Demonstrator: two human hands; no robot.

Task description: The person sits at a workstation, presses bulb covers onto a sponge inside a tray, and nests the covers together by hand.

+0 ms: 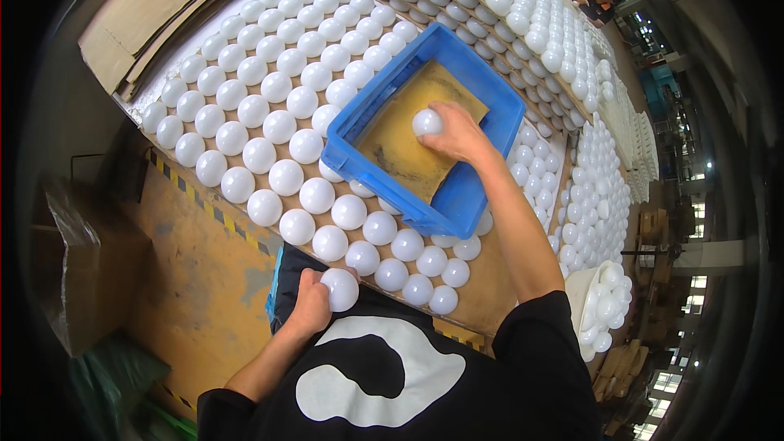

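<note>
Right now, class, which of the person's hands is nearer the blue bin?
Right. The right hand is over the blue bin; the left hand is outside it, near the black shirt.

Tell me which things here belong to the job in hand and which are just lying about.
Seemingly in the job:
left hand gripping a white globe
right hand gripping another globe
blue plastic crate
rows of white globes

Seemingly lying about:
cardboard box
flat cardboard sheets
</note>
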